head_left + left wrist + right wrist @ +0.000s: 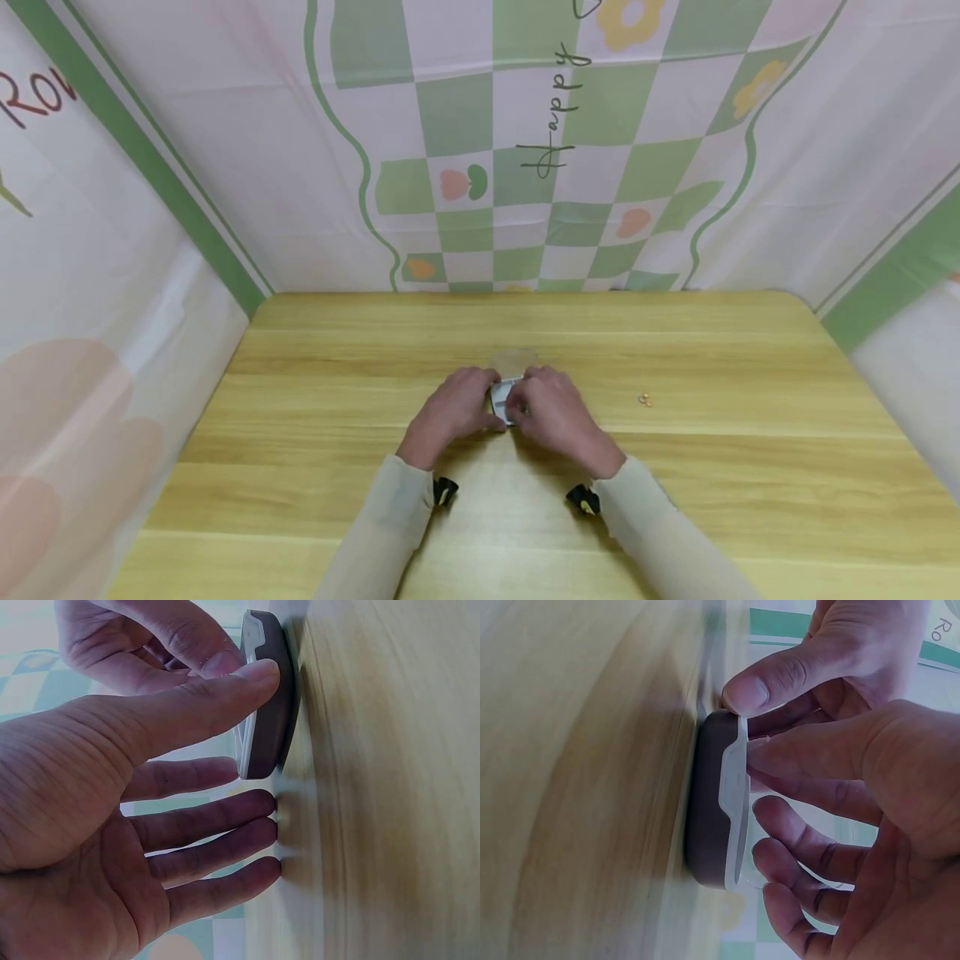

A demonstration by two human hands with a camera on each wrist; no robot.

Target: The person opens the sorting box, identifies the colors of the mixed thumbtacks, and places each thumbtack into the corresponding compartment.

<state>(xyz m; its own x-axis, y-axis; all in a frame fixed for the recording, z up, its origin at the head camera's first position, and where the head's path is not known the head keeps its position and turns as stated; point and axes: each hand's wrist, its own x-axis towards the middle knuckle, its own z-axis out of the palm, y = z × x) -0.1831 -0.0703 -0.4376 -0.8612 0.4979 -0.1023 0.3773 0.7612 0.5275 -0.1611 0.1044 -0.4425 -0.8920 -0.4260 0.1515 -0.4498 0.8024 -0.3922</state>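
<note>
A small rounded box with a dark brown outside and a pale, divided inside lies on the wooden table. My left hand holds it at the left side; in the left wrist view the thumb presses the near wall while the other fingers stretch out beyond it. Over the box is my right hand, with thumb and index fingertips at the white rim and the remaining fingers loosely bent. Whatever may be between those fingertips is hidden. Behind the box shows a see-through, brownish flap, seemingly its raised lid.
To the right of the hands, several tiny orange-coloured pieces lie on the table. A patterned cloth hangs along the table's back edge, and more cloth hangs at both sides. Black wrist-camera mounts show below the sleeves.
</note>
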